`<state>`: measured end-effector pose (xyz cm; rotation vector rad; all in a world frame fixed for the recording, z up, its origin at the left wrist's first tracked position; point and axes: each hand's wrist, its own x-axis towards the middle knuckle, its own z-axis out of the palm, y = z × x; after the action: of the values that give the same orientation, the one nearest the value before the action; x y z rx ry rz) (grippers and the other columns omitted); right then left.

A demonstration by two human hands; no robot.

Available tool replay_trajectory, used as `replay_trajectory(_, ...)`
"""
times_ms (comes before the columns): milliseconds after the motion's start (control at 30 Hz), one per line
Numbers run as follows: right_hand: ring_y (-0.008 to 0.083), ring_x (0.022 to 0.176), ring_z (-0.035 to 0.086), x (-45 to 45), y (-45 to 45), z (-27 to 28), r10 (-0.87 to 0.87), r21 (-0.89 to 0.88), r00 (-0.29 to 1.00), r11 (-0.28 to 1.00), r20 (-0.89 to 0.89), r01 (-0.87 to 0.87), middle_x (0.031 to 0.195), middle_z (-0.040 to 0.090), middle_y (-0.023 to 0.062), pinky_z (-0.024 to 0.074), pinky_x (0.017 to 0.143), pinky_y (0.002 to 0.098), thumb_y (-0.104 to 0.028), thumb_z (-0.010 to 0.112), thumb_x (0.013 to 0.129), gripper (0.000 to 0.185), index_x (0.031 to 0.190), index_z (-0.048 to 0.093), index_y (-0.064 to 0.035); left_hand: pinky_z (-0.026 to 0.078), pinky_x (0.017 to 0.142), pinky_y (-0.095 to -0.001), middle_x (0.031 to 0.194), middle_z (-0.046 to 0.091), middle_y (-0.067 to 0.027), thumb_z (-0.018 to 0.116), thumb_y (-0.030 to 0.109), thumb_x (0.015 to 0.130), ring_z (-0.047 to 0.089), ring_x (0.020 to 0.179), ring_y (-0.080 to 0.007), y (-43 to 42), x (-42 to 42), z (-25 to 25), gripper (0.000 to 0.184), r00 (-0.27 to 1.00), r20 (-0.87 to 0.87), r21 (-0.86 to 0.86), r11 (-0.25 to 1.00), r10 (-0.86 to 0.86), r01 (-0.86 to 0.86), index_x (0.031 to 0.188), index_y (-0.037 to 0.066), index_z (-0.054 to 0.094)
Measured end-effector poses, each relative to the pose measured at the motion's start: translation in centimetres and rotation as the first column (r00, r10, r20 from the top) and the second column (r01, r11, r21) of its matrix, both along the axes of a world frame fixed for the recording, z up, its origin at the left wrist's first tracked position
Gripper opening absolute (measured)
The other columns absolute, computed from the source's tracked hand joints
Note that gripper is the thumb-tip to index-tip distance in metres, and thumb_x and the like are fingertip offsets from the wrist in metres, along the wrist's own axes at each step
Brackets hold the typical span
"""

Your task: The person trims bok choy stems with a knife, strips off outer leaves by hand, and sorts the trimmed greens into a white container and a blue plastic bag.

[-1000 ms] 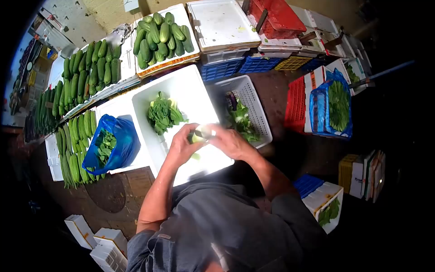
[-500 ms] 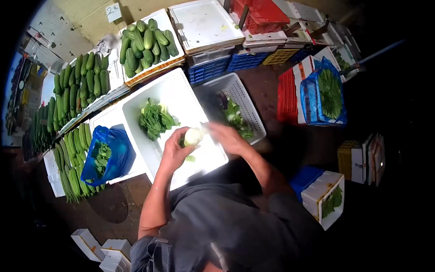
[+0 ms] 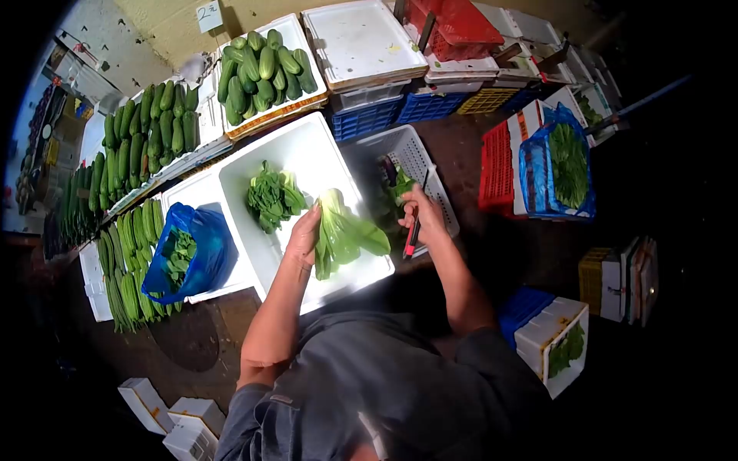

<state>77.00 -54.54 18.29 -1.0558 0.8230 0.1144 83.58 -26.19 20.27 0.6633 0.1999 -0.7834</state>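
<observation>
My left hand (image 3: 305,234) is closed around the pale base of a head of bok choy (image 3: 346,238), its green leaves spread toward the lower right. The bok choy hangs over a white foam box (image 3: 327,157). Inside that box, to the left, lies a bunch of leafy greens (image 3: 270,198). My right hand (image 3: 427,219) grips a knife (image 3: 413,237) with a red and black handle, apart from the bok choy. Below that hand stands a grey plastic basket (image 3: 420,154) with green and dark purple scraps in it.
To the left are a blue plastic bag (image 3: 211,246) of greens, loofahs (image 3: 134,269) and cucumbers (image 3: 265,73). Stacked foam lids (image 3: 361,42) and a red basket (image 3: 453,27) stand behind. At the right are a blue bag of greens (image 3: 569,165) and a foam box (image 3: 550,326).
The bok choy has turned from base-on to showing its leaves. My right hand has drawn away from it to the right, and the knife now shows clearly.
</observation>
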Motion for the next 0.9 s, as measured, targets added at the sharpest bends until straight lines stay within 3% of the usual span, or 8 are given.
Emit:
replay_trajectory(100, 0.0083, 0.062, 0.055, 1.7, 2.2, 3.4, 0.253, -0.337, 0.966, 0.915, 0.056, -0.220, 0.077, 0.059, 0.0009, 0.0529, 0.065, 0.0308, -0.040, 0.065, 0.097, 0.037, 0.107, 0.066, -0.0052, 0.058, 0.091, -0.0443, 0.117, 0.068, -0.0186, 0.054, 0.031, 0.104, 0.068, 0.103, -0.0298, 0.0, 0.0, -0.8, 0.043, 0.999, -0.039, -0.058, 0.998, -0.032, 0.030, 0.133, 0.000, 0.056)
replay_trajectory(133, 0.0093, 0.076, 0.060, 2.0, 3.0, 5.7, 0.343, -0.347, 0.938, 0.886, 0.045, -0.308, 0.088, 0.065, 0.0023, 0.0537, 0.068, 0.0300, -0.030, 0.067, 0.095, 0.034, 0.117, 0.067, -0.0049, 0.057, 0.092, -0.0430, 0.116, 0.068, -0.0177, 0.055, 0.030, 0.103, 0.068, 0.103, -0.0293, -0.2, -0.1, -1.0, 0.041, 0.998, -0.044, -0.068, 0.997, -0.043, 0.040, 0.131, 0.000, 0.057)
replay_trajectory(300, 0.0113, 0.075, 0.060, 4.0, 6.2, 7.0, 0.655, -0.642, 0.751, 0.614, 0.089, -0.459, 0.085, 0.069, 0.0034, 0.0478, 0.068, 0.0287, -0.031, 0.075, 0.088, 0.046, 0.124, 0.067, -0.0043, 0.055, 0.094, -0.0389, 0.119, 0.068, -0.0105, 0.059, 0.026, 0.102, 0.067, 0.105, -0.0228, -1.8, -0.4, 0.8, 0.037, 0.987, 0.141, 0.016, 0.997, -0.081, 0.080, 0.131, 0.003, 0.058)
replay_trajectory(433, 0.0133, 0.071, 0.060, 3.9, 7.2, 7.6, 0.762, -0.836, 0.648, 0.354, -0.002, -0.419, 0.080, 0.066, 0.0080, 0.0478, 0.067, 0.0302, -0.031, 0.079, 0.083, 0.045, 0.117, 0.067, -0.0039, 0.050, 0.098, -0.0325, 0.122, 0.066, -0.0064, 0.059, 0.022, 0.102, 0.062, 0.111, -0.0170, -2.0, -0.3, 0.8, 0.038, 0.951, 0.273, 0.170, 0.980, -0.145, 0.100, 0.134, 0.003, 0.057)
replay_trajectory(600, 0.0165, 0.082, 0.063, 3.2, 6.5, 7.0, 0.762, -0.726, 0.638, 0.499, 0.107, -0.474, 0.089, 0.070, 0.0131, 0.0498, 0.075, 0.0332, -0.022, 0.076, 0.084, 0.038, 0.114, 0.067, -0.0003, 0.047, 0.097, -0.0296, 0.118, 0.066, -0.0040, 0.062, 0.020, 0.100, 0.059, 0.109, -0.0131, -1.0, 0.7, 1.4, 0.040, 0.858, 0.385, 0.338, 0.917, -0.341, 0.214, 0.135, 0.002, 0.056)
replay_trajectory(767, 0.0198, 0.096, 0.065, 2.8, 3.3, 6.7, 0.787, -0.569, 0.616, 0.522, 0.035, -0.635, 0.105, 0.071, 0.0136, 0.0504, 0.087, 0.0334, -0.026, 0.073, 0.088, 0.041, 0.119, 0.066, -0.0005, 0.050, 0.090, -0.0252, 0.114, 0.068, -0.0047, 0.065, 0.023, 0.098, 0.062, 0.101, -0.0110, 0.0, 1.6, 2.8, 0.043, 0.699, 0.400, 0.464, 0.789, -0.593, 0.404, 0.136, 0.004, 0.058)
replay_trajectory(833, 0.0244, 0.100, 0.067, 2.8, 0.9, 4.7, 0.726, -0.610, 0.688, 0.550, 0.010, -0.571, 0.106, 0.071, 0.0161, 0.0507, 0.089, 0.0361, -0.029, 0.073, 0.087, 0.046, 0.121, 0.065, -0.0008, 0.053, 0.092, -0.0302, 0.117, 0.067, -0.0062, 0.069, 0.026, 0.096, 0.065, 0.101, -0.0155, 0.5, 1.6, 1.5, 0.050, 0.774, 0.284, 0.300, 0.819, -0.566, 0.489, 0.138, 0.002, 0.055)
replay_trajectory(900, 0.0292, 0.100, 0.068, 2.3, -1.8, 1.3, 0.560, -0.684, 0.827, 0.580, -0.060, -0.442, 0.105, 0.072, 0.0166, 0.0515, 0.089, 0.0385, -0.034, 0.073, 0.088, 0.048, 0.123, 0.064, -0.0021, 0.056, 0.090, -0.0353, 0.117, 0.068, -0.0110, 0.069, 0.026, 0.096, 0.068, 0.100, -0.0202, 0.7, 1.4, 1.0, 0.053, 0.894, 0.176, 0.082, 0.911, -0.413, 0.405, 0.140, 0.003, 0.053)
